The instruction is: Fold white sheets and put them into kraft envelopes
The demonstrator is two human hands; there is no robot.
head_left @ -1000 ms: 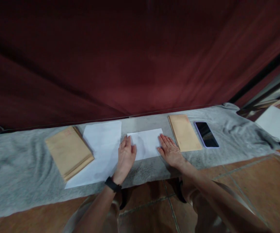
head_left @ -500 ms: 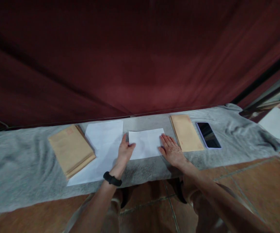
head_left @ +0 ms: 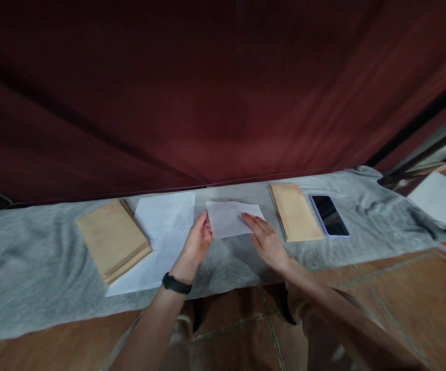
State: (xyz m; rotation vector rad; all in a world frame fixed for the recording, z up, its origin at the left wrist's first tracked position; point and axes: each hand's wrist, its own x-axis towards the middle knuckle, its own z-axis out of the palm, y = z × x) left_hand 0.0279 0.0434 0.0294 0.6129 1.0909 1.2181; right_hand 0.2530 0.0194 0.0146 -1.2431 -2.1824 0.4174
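A small white sheet of paper (head_left: 227, 220), apparently folded, is raised a little off the grey cloth, its near edge tilted up. My left hand (head_left: 198, 239), with a black band on the wrist, grips the paper's left edge; its fingers are curled and partly hidden. Over the right half of the paper lies my right hand (head_left: 266, 241), fingers stretched out, the fingertips on or just above the surface. To the left are larger white sheets (head_left: 169, 221), partly under a stack of brown envelopes (head_left: 113, 239). Right of the paper rests a smaller pile of brown envelopes (head_left: 295, 212).
A phone with a purple case (head_left: 330, 216) lies right of the envelopes. Grey cloth (head_left: 33, 268) covers the long narrow surface. Behind it hangs a dark red curtain (head_left: 223, 103). Below are floor tiles (head_left: 400, 293) and my legs. A white item (head_left: 441, 198) stands at far right.
The paper lay flat on the cloth; now it is lifted and tilted, its near edge raised. My left fingers closed on its left edge. My right hand slid left across it.
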